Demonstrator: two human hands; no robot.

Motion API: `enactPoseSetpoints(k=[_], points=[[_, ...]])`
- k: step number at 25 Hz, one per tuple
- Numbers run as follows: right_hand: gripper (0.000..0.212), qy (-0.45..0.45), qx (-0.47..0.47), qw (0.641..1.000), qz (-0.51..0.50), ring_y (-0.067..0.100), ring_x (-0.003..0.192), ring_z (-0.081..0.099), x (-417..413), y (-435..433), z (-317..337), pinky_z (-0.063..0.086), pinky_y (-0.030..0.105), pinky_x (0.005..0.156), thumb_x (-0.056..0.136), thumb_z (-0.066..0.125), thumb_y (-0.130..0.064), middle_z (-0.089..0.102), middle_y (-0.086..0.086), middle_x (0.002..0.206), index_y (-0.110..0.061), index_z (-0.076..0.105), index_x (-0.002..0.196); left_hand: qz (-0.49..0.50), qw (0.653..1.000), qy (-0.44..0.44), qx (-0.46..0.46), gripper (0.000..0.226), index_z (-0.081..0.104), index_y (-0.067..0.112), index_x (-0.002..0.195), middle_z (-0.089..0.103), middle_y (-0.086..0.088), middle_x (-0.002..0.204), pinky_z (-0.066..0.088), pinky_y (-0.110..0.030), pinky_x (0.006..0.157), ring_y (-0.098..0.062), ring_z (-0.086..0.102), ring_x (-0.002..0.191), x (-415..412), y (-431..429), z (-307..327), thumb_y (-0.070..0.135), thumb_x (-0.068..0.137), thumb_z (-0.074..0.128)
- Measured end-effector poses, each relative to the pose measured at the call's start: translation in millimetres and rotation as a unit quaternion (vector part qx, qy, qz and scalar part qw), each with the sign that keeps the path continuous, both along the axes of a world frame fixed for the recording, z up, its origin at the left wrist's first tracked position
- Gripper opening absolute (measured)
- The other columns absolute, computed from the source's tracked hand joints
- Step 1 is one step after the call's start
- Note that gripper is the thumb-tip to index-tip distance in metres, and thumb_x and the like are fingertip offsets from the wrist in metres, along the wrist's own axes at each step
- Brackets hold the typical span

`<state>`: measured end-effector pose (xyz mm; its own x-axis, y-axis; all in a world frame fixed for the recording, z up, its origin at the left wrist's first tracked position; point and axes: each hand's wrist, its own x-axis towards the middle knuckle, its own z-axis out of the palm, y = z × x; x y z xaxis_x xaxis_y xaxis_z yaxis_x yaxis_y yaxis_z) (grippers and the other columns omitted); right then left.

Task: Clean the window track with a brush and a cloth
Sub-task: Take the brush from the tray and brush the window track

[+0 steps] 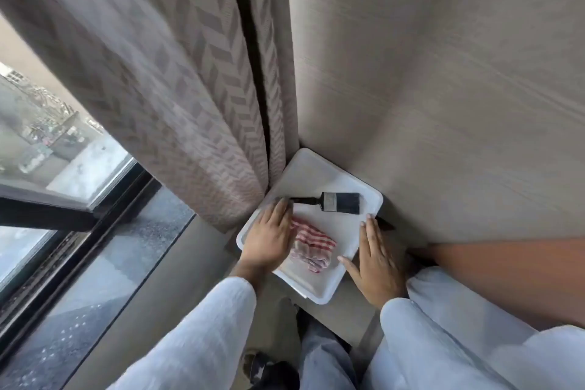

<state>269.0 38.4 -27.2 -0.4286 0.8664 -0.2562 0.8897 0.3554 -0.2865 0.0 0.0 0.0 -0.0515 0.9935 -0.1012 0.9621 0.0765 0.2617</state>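
1 tray (323, 168), w/ 1 brush (340, 203) at 12 o'clock & 1 striped cloth (311, 247) at 6. Left hand (269, 237) & right hand (376, 260): flat, fingers spread, on tray edges at 9 & 3. No legible writing.

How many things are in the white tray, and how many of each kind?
Brush: 1
Striped cloth: 1
Total: 2 things in the white tray
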Motion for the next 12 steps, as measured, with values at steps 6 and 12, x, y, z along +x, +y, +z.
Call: enactPoseSetpoints(k=[6,12], points=[[0.098,-0.037,0.012,0.999,0.005,0.023,0.164,0.017,4,1,-3,0.036,0.038,0.125,0.098,0.037,-0.071,0.011,0.012,0.179,-0.004,0.016,0.166,-0.088,0.981,0.11,-0.133,0.032,0.056,0.004,0.133,0.054,-0.015,0.144,0.042,-0.042,0.114,-0.033,0.049,0.137,11,89,-22,0.012,0.107,0.039],[0.097,-0.045,0.011,0.999,0.02,0.023,0.164,0.016,8,2,-5,0.028,0.033,0.124,0.099,0.036,-0.071,0.012,0.012,0.178,-0.004,0.016,0.166,-0.035,0.983,0.109,-0.144,0.028,0.053,0.006,0.129,0.066,-0.017,0.123,0.056,-0.045,0.092,-0.037,0.062,0.117,12,84,-20,0.007,0.104,0.041]])
